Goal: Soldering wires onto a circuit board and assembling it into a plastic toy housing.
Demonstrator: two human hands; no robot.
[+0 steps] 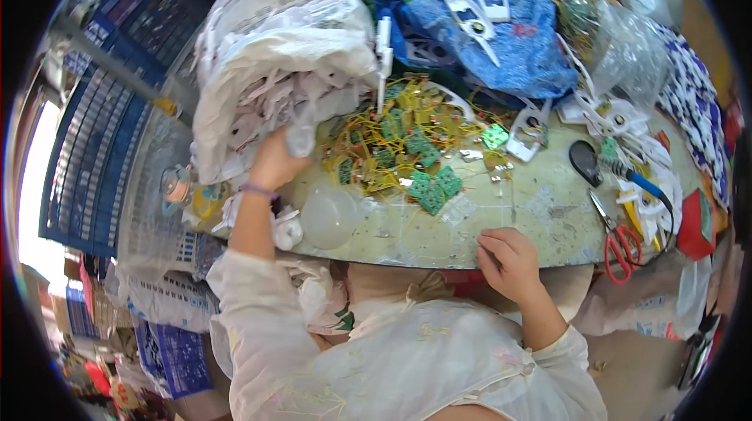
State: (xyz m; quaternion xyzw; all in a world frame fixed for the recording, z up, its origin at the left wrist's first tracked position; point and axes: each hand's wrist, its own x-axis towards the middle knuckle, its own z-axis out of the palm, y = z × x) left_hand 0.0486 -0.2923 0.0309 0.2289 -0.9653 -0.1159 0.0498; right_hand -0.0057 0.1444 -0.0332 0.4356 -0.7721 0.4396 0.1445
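Note:
My left hand (274, 161) is at the mouth of a white woven sack (270, 49) lying on its side, full of white plastic parts (270, 104). Its thumb sticks out, while the other fingers are hidden among the parts beside a translucent plastic piece (301, 137). At the table's front edge rests my right hand (513, 260), loosely bent, with nothing visible in it. Between and beyond the hands lies a heap of yellow wires (372, 147) with green circuit boards (433, 188). A round translucent lid or dish (329, 216) is near my left forearm.
White clip-shaped plastic housings (529, 131) lie on the table and on a blue plastic bag (501, 45). Red-handled scissors (621, 249), a blue-handled soldering iron (644, 186) and a red box (695, 225) are at the right. Blue crates (94, 162) stand stacked at the left.

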